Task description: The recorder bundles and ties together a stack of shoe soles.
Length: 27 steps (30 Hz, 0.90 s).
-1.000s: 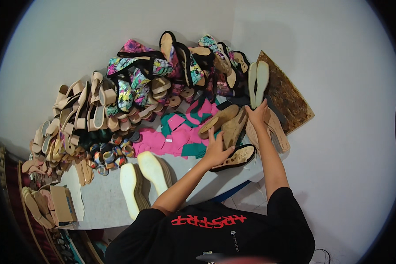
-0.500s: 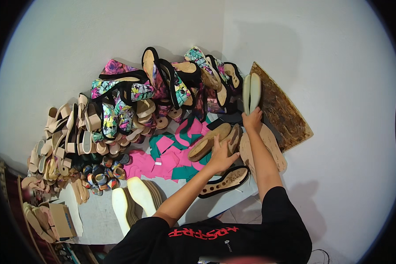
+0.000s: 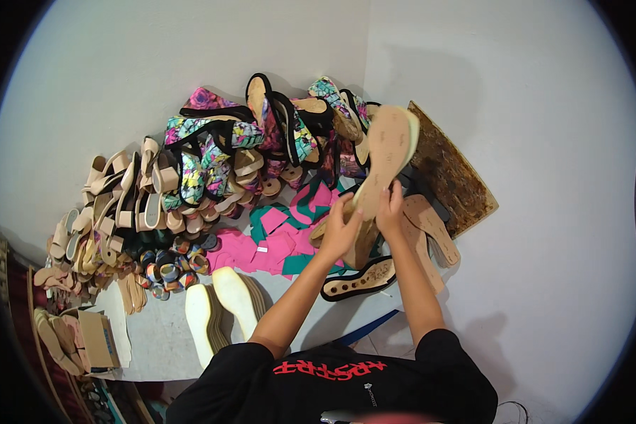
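Note:
A tan shoe sole (image 3: 387, 145) with a pale cream edge stands raised over the table, its wide end uppermost. Around the left side of its lower end my left hand (image 3: 340, 230) is closed. My right hand (image 3: 389, 208) grips the same end from the right, so both hands share it. Below them lie brown shoe lasts (image 3: 362, 246), partly hidden by my hands. Close to my left forearm is a black-rimmed sandal base (image 3: 360, 278) with a row of holes. Tan insoles (image 3: 431, 230) lie beside my right forearm.
Patterned wedge sandals (image 3: 226, 131) are heaped at the back, with beige heeled sandals (image 3: 124, 191) to their left. Pink and green cut pieces (image 3: 279, 237) cover the middle. Stacked cream soles (image 3: 234, 293) stand near the front edge. A stained board (image 3: 452, 173) leans at the right wall.
My left hand has left the brown lasts and taken hold of the sole. My right hand has brought the sole left and nearer, turned so its tan face shows.

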Tool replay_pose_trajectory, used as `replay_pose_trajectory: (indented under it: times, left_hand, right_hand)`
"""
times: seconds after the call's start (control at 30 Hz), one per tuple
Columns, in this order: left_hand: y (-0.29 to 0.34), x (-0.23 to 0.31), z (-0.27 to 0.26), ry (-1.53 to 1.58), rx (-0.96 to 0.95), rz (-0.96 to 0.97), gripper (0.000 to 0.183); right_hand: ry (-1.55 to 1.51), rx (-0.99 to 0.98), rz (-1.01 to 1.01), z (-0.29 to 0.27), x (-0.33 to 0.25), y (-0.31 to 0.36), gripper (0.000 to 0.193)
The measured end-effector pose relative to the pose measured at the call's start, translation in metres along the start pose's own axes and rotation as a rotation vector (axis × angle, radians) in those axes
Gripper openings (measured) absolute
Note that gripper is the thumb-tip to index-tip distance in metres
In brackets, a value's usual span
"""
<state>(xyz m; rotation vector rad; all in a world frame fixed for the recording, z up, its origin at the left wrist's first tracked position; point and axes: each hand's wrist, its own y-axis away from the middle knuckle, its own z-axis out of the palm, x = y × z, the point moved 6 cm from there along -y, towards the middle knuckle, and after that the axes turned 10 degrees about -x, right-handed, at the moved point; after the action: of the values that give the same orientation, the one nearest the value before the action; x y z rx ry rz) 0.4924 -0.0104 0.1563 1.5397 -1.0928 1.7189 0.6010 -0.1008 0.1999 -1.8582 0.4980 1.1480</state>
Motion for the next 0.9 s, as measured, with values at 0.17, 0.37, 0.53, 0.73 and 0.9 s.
replay_pose_trajectory:
  times: [0.17, 0.37, 0.53, 0.73, 0.9]
  left_hand:
    - [0.036, 0.077, -0.031, 0.205, 0.036, 0.101, 0.036]
    - [0.112, 0.085, -0.097, 0.378, 0.001, -0.048, 0.033]
    - [0.185, 0.100, -0.157, 0.333, 0.275, 0.064, 0.037]
    - [0.262, 0.110, -0.217, 0.295, 0.394, 0.001, 0.033]
    - [0.316, 0.092, -0.266, 0.211, 0.469, -0.096, 0.028]
  right_hand:
    - [-0.329, -0.244, -0.005, 0.053, -0.043, 0.049, 0.031]
    - [-0.413, -0.387, 0.123, 0.122, -0.111, 0.113, 0.039]
    - [-0.068, -0.513, -0.116, 0.185, -0.149, 0.166, 0.068]
    - [-0.450, -0.670, 0.107, 0.241, -0.152, 0.215, 0.051]
    - [-0.688, -0.728, 0.409, 0.265, -0.130, 0.247, 0.044]
